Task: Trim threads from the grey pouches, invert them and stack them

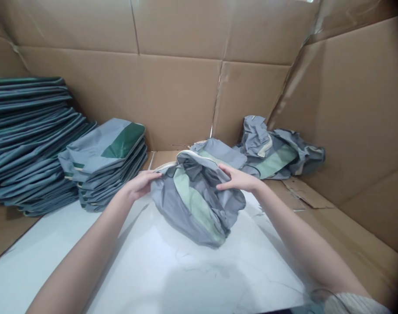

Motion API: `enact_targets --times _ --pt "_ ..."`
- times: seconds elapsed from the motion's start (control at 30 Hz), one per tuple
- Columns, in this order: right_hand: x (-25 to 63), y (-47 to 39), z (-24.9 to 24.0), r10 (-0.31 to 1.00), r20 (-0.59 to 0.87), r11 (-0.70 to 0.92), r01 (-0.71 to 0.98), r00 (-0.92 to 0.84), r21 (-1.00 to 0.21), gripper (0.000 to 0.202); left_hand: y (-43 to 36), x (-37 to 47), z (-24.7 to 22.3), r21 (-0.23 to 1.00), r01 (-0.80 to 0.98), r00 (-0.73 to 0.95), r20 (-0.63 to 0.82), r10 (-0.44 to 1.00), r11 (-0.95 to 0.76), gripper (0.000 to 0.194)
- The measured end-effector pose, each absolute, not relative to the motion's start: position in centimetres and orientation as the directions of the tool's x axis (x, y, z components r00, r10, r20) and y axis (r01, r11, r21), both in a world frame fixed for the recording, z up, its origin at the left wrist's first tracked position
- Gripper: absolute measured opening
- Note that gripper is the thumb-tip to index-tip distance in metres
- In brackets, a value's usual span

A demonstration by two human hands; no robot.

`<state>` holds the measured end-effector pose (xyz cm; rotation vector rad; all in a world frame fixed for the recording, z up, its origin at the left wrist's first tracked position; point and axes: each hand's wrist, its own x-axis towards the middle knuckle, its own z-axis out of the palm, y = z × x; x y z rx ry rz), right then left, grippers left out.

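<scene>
A crumpled grey fabric piece (192, 200) with a light green stripe and a pale zipper edge hangs over the white table (146, 266). Its upper left edge is pinched between the thumb and fingers of my left hand (142, 184). At its upper right, my right hand (235, 179) touches the fabric with thumb and index finger spread apart; the other fingers are partly hidden. The piece sags between both hands, and its folds look loose and partly opened.
A tall stack of folded grey-green pieces (29, 144) stands at the far left, beside a shorter stack (101, 144). Loose crumpled pieces (277, 152) lie behind at the right. Cardboard walls (179, 91) enclose the back and right side.
</scene>
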<state>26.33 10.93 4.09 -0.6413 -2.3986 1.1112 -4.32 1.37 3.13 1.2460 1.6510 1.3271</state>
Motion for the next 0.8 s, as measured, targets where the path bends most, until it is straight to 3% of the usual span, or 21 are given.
enact_targets --times 0.13,0.23,0.33,0.4,0.47,0.53,0.6,0.67,0.8 --pt "25.7 10.7 3.1 0.773 0.355 0.557 0.292 -0.526 -0.778 0.028 1.4 -3.8 2.8 0.885 0.457 -0.329 0.076 0.941 0.088 0.033" --pt "26.1 11.2 2.6 0.861 0.383 0.489 0.333 -0.335 -0.807 0.028 1.8 -3.4 1.6 0.768 0.625 -0.446 0.200 0.872 0.143 0.022" --pt "27.6 11.0 1.8 0.832 0.216 0.384 0.249 -0.510 -0.889 0.039 2.1 -3.7 0.3 0.649 0.725 -0.498 0.262 0.827 0.231 0.021" --pt "28.6 10.0 0.8 0.712 0.103 0.282 0.148 -0.694 -0.948 0.057 2.4 -4.2 -0.3 0.594 0.748 -0.523 0.250 0.815 0.298 0.025" --pt "28.9 8.5 -0.2 0.590 0.064 0.188 0.060 -0.805 -0.980 0.077 2.7 -4.7 -0.6 0.557 0.751 -0.552 0.234 0.801 0.355 0.024" --pt "28.7 7.1 -1.0 0.529 0.073 0.087 -0.031 -0.846 -0.996 0.081 2.6 -4.6 -0.5 0.529 0.760 -0.564 0.247 0.788 0.378 0.019" --pt "28.0 6.3 -1.5 0.596 0.098 -0.009 -0.128 -0.797 -0.992 0.067 1.8 -3.6 -0.1 0.499 0.797 -0.533 0.318 0.784 0.340 0.022" --pt "27.2 6.2 -1.6 0.753 0.083 -0.068 -0.203 -0.653 -0.977 0.051 0.5 -1.4 0.6 0.456 0.860 -0.433 0.412 0.802 0.231 0.031" --pt "25.7 7.1 -1.6 0.909 0.027 -0.056 -0.186 -0.416 -0.981 0.038 -2.5 4.1 1.0 0.377 0.907 0.016 0.421 0.907 -0.191 0.030"
